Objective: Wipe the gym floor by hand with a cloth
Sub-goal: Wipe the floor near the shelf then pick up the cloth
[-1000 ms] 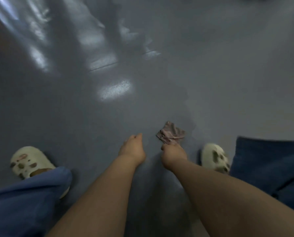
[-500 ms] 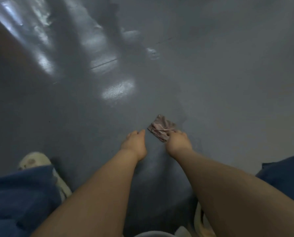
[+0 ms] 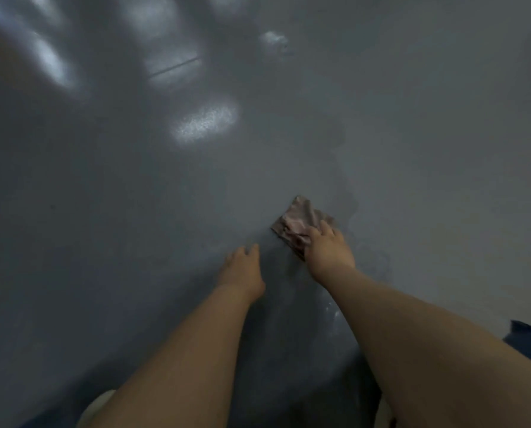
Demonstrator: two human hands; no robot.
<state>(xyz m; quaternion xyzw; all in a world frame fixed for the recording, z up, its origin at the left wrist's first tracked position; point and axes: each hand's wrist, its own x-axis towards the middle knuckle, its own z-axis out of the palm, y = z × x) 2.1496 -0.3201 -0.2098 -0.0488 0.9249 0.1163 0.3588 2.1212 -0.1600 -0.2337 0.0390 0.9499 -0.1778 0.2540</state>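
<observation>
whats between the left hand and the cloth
Only bare grey floor: in the head view a narrow strip separates the left hand from the cloth, which the right hand presses.

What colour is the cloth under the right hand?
Dusty pinkish-mauve cloth, seen in the head view.

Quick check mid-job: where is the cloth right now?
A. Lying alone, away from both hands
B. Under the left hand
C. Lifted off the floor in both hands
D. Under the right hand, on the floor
D. The right hand presses the crumpled cloth against the gym floor, while the left hand rests on the bare floor beside it, apart from the cloth.
</observation>
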